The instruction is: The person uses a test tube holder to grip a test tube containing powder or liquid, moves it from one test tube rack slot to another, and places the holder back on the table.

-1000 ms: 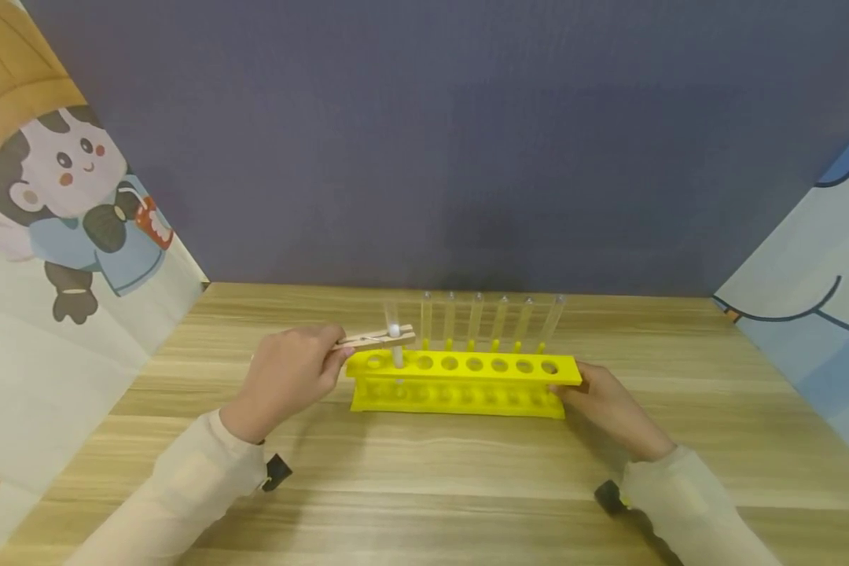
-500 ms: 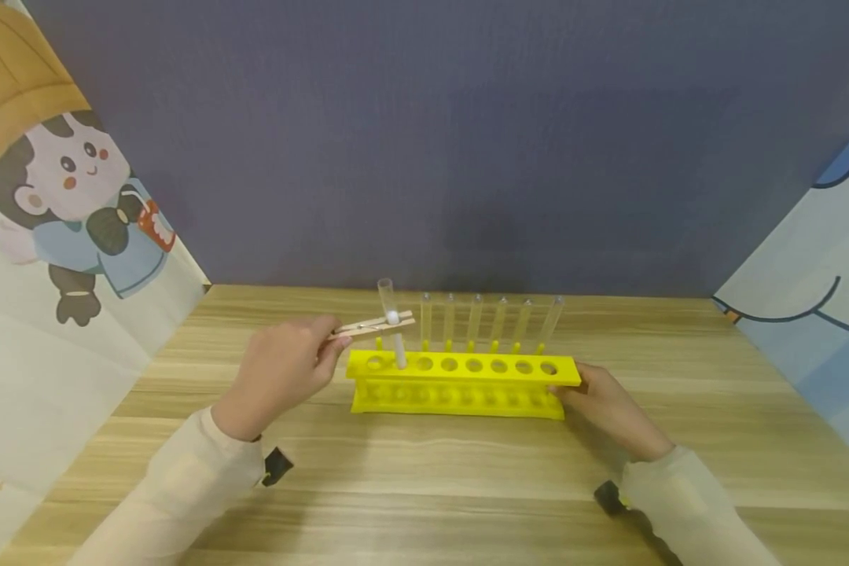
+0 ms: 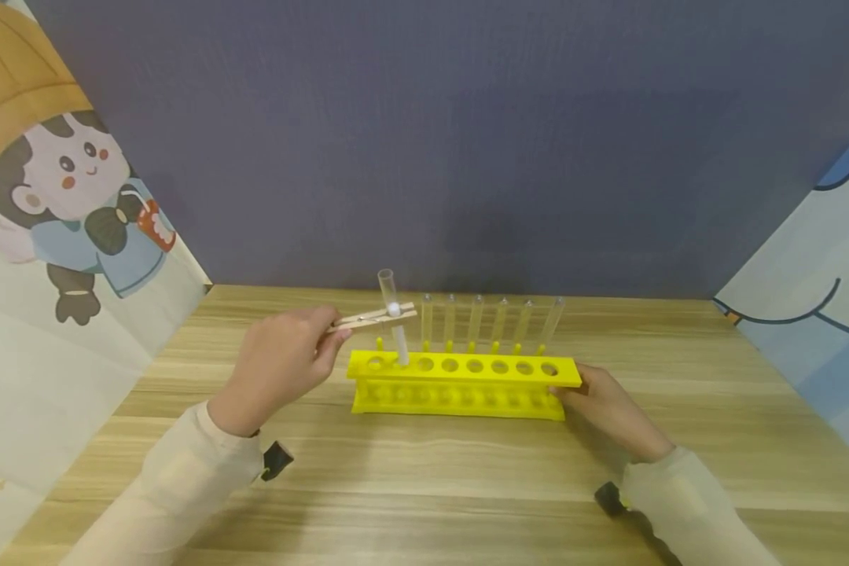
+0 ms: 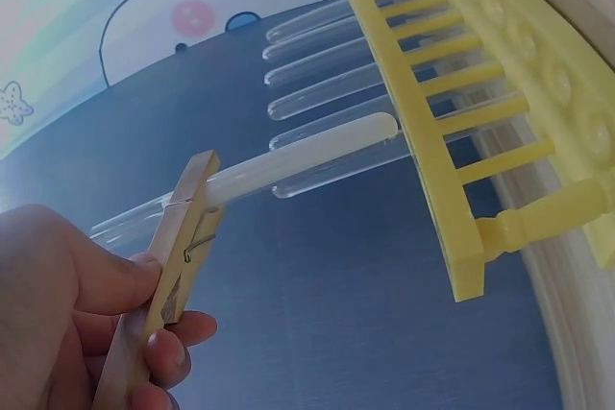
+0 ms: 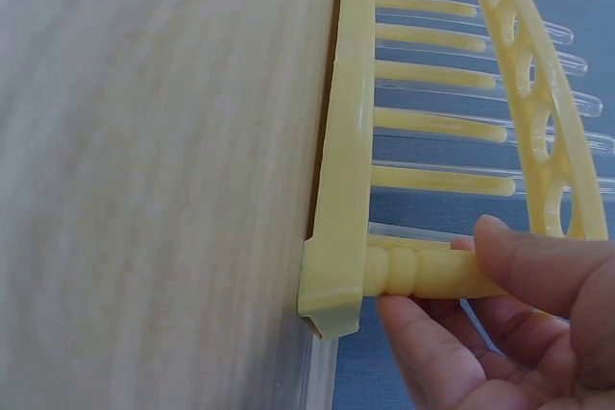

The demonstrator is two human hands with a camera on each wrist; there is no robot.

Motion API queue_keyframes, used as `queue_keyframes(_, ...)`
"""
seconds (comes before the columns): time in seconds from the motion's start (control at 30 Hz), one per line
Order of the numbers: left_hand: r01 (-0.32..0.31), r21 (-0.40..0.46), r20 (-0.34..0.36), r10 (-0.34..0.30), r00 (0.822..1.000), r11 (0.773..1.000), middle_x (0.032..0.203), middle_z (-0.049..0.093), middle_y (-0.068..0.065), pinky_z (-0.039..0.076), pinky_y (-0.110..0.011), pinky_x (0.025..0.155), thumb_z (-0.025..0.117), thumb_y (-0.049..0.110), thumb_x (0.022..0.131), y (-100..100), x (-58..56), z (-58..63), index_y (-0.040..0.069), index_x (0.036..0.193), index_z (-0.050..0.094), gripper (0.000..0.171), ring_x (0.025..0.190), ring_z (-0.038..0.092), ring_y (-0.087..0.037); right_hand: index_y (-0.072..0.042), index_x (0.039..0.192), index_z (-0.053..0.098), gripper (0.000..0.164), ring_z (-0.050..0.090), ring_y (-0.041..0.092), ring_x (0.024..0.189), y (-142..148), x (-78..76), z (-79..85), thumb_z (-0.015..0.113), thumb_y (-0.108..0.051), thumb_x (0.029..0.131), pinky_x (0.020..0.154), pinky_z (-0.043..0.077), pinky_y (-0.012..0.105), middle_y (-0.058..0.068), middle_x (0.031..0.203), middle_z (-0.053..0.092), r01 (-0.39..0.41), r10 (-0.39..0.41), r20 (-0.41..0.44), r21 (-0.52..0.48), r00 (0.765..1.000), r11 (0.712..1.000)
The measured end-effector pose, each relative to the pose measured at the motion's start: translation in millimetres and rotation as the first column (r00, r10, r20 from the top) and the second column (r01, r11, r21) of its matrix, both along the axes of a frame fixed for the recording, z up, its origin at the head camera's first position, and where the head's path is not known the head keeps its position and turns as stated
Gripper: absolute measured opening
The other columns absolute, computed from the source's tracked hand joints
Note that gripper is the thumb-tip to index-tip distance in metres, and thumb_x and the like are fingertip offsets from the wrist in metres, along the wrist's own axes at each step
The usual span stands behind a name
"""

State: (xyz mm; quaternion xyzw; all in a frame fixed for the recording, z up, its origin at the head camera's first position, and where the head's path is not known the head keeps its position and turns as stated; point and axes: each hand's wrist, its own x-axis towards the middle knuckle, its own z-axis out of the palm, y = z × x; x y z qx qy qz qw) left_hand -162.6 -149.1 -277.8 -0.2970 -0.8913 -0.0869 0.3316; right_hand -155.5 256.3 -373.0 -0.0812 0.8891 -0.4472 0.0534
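Note:
My left hand (image 3: 276,365) pinches a wooden test tube clamp (image 3: 357,322) by its near end. Its far end grips a clear test tube (image 4: 298,156), filled with white material in its lower part. The tube stands slightly tilted over the second hole from the left of a yellow test tube rack (image 3: 460,379). In the left wrist view, the rounded bottom is just at the top plate; whether they touch I cannot tell. At the rack's right end, my right hand (image 5: 519,324) grips the round end post (image 5: 447,274) between thumb and fingers.
Several clear test tubes (image 3: 475,322) stand upside down on yellow pegs along the rack's back. The rack sits on a wood-grain table (image 3: 424,479). A dark panel (image 3: 424,157) rises behind, with cartoon-printed side walls (image 3: 14,354).
My left hand has raised the clamp and test tube, so the white-filled end has come up out of the rack's hole. My right hand and the rack have stayed put.

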Motion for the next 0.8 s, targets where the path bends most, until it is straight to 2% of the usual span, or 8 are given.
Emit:
queue_keyframes(0.3, 0.008, 0.004, 0.006, -0.008, 1.0, 1.0, 0.052, 0.03, 0.007, 0.019, -0.022, 0.038, 0.066, 0.02, 0.085, 4.5, 0.7, 3.2, 0.012, 0.07, 0.05, 0.024, 0.042, 0.023, -0.006, 0.001, 0.121, 0.055, 0.032, 0.056, 0.027, 0.106, 1.0, -0.4, -1.9, 0.058, -0.012, 0.092, 0.089, 0.046, 0.039, 0.015, 0.116, 0.061, -0.001, 0.001, -0.014, 0.001, 1.0, 1.0)
queue_keyframes(0.8, 0.043, 0.023, 0.005, -0.043, 0.999, 0.999, 0.053, 0.03, 0.007, 0.022, -0.024, 0.038, 0.065, 0.019, 0.085, 15.5, -3.8, 1.6, 0.013, 0.066, 0.046, 0.028, 0.044, 0.027, -0.008, 0.0, 0.12, 0.056, 0.03, 0.057, 0.029, 0.106, 1.6, -1.2, -2.1, 0.058, -0.012, 0.092, 0.091, 0.046, 0.044, 0.014, 0.114, 0.062, -0.005, 0.006, -0.041, 0.032, 0.999, 0.999)
